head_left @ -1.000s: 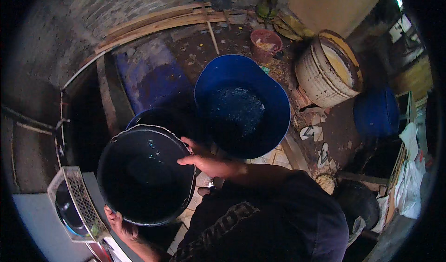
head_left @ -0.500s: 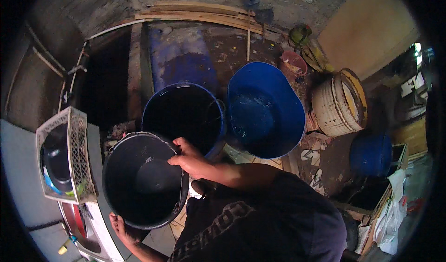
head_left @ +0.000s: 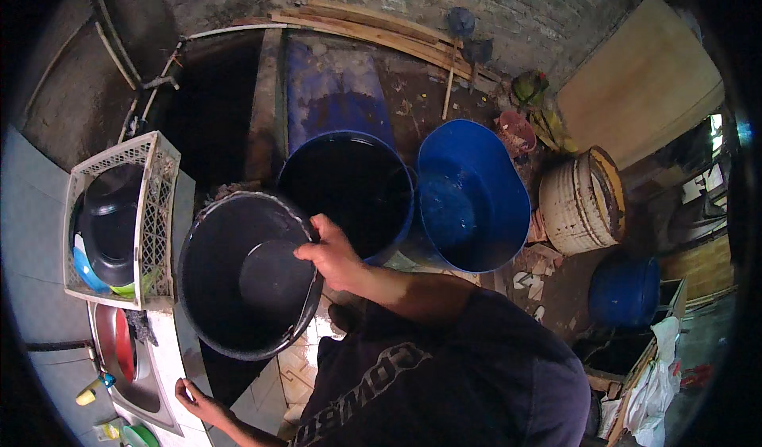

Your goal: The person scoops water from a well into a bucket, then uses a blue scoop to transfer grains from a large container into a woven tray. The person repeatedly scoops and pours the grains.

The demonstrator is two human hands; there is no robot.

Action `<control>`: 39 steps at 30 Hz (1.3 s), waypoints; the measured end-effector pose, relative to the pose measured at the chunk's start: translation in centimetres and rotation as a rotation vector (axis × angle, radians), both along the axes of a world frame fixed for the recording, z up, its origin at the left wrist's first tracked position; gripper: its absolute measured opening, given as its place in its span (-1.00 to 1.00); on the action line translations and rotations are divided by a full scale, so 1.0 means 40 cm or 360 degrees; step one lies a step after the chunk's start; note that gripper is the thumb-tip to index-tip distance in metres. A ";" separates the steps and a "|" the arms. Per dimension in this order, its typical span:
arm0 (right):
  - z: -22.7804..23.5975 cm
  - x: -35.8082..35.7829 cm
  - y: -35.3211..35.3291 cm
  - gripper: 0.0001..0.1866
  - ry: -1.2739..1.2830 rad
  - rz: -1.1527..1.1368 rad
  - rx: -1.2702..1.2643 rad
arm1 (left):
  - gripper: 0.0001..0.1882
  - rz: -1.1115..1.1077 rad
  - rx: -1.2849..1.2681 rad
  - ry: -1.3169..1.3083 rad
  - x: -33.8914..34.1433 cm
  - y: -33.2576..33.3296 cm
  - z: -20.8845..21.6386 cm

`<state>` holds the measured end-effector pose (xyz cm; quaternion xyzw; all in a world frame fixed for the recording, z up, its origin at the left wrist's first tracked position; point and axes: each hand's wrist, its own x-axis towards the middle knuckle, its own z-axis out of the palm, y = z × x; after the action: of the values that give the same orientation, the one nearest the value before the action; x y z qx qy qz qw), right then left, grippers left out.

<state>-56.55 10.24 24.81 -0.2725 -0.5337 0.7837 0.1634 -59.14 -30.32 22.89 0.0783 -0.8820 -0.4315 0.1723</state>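
The black bucket (head_left: pixel 230 320) hangs tilted in the air to the near left of the round blue barrel (head_left: pixel 337 134), its mouth facing up toward the viewer. The right hand (head_left: pixel 337 260), just off the barrel's near side, grips the bucket's rim — thumb inside the mouth, the other fingers mostly hidden behind the wall. The left hand (head_left: pixel 198 403) is well apart from bucket and barrel, nearer the person; its fingers are loosely bent and hold nothing.

Room is tight around the barrel. Only a narrow gap shows between its rim and the bucket's, and the oval blue tub (head_left: pixel 476 145) stands close on its right. Farther left of the barrel, past the bucket, runs the white edge of the tabletop (head_left: pixel 163 344), with the left hand beside it.

The barrel's inside is dark, so its level cannot be told. The bucket shows a paler round bottom; whether liquid lies there is unclear. Clear water glints in the tub. Well left of the barrel, a pale lattice crate (head_left: pixel 160 217) holds black bowls (head_left: pixel 115 225); on its near side, the sink (head_left: pixel 147 383) holds something red (head_left: pixel 125 344). Well right, beyond the tub — a rusty cream drum (head_left: pixel 571 205).
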 end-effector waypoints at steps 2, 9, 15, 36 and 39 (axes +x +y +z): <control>0.024 -0.013 0.001 -0.62 0.0040 -0.0048 -0.0074 | -0.60 0.0179 -0.0080 0.0112 -0.002 -0.008 0.001; 0.064 -0.063 0.018 -0.55 0.0171 -0.0196 -0.0226 | -0.56 0.0413 -0.0527 0.0241 -0.041 -0.132 -0.088; 0.089 -0.111 0.100 -0.48 0.0251 -0.0266 -0.0143 | -0.55 0.0528 -0.0415 0.0287 -0.082 -0.155 -0.140; -0.125 -1.013 0.361 -0.45 -0.0083 -0.0756 0.1351 | -0.40 0.1478 -0.0800 -0.0056 -0.227 -0.226 -0.258; -0.185 -1.162 0.317 -0.48 -0.0189 -0.0556 0.1324 | -0.41 0.1831 -0.1065 -0.0371 -0.224 -0.205 -0.242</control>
<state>-103.03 22.93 17.41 -0.3140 -0.7576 0.4463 0.3581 -68.08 -38.52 13.23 0.5239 -0.7989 0.0368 0.2933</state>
